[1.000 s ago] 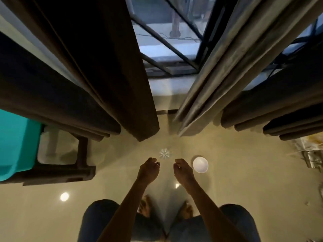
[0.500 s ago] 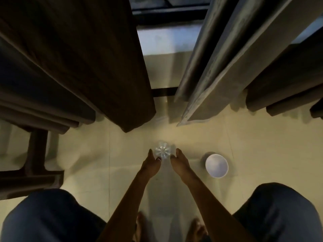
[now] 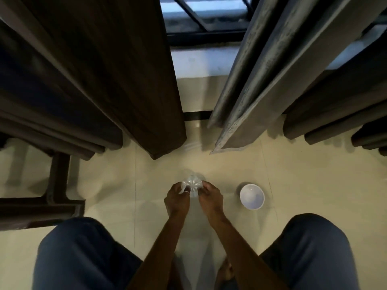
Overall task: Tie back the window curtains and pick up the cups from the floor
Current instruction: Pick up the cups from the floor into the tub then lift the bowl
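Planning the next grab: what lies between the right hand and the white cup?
Head view: only bare floor between right hand and white cup.

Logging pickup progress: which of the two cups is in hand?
The clear ribbed plastic cup, gripped between the left hand and right hand. The round white cup sits apart on the floor, untouched.

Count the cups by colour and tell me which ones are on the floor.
clear cup: 1, gripped between left hand and right hand
white cup: 1, standing on the floor
Total: 2
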